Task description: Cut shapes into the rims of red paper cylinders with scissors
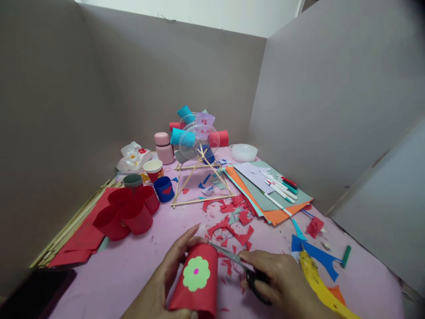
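Note:
My left hand point(166, 274) wraps around a red paper cup point(208, 283) decorated with a pale green paper flower point(196, 274) that has a pink centre. In my right hand point(277, 277) is a pair of scissors point(249, 271) with black handles. The blades reach to the upper rim of the cup, where the tips touch or nearly touch it. Red paper scraps point(229, 230) lie scattered just beyond the scissors. Several red paper cups point(137, 217) stand to the left, beside a blue cup point(164, 189) bearing a red heart.
Behind stands a wheel model point(199, 137) on a wooden-stick frame point(202, 204). Coloured paper sheets point(279, 201) with markers point(277, 186) lie at the right, near a yellow banana-shaped item point(315, 279). A dark phone-like slab point(40, 292) sits front left. Grey partitions point(172, 79) enclose the table.

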